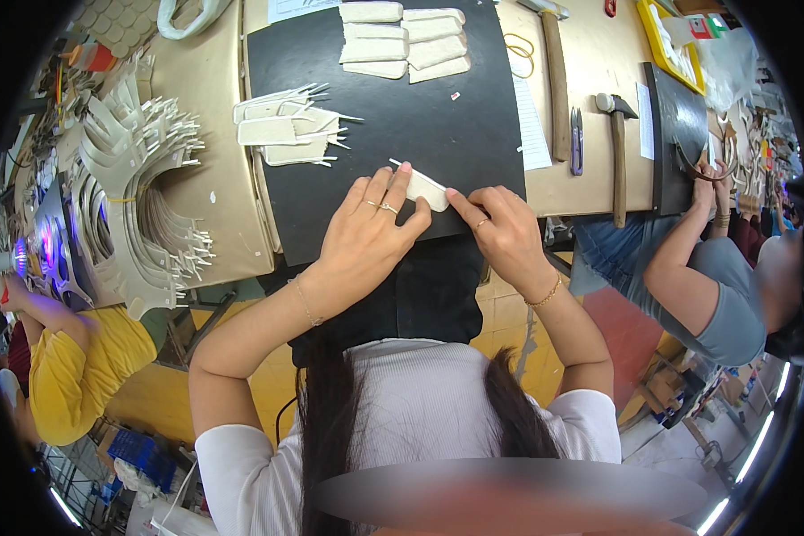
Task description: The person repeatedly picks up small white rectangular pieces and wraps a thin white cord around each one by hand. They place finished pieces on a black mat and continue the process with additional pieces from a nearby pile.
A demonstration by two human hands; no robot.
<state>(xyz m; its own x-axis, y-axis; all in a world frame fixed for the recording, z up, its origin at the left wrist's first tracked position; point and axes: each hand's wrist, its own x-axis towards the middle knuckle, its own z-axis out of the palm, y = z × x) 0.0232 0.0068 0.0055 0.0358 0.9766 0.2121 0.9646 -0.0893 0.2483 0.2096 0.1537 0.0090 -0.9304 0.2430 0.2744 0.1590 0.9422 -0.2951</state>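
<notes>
At the front of a black work mat [375, 116] I hold a small cream tab [429, 191] with a thin white cord along its far edge. My left hand [366, 228] grips its left part, index fingertip on the cord and thumb at the near side. With thumb and forefinger closed, my right hand [507, 234] pinches the tab's right end. Left of them, a loose pile of similar tabs [286, 129] has cord ends sticking out. At the mat's far side lie two stacked columns of cream tabs [375, 43] with rounded ends.
Curved off-white cut pieces [134, 192] are heaped on the left table. Right of the mat are a hammer [618, 152], a longer wooden-handled hammer [556, 85], purple-handled snips [577, 143] and a yellow tray [674, 45]. People sit working on both sides, one hand [710, 183] holding a brown curved piece.
</notes>
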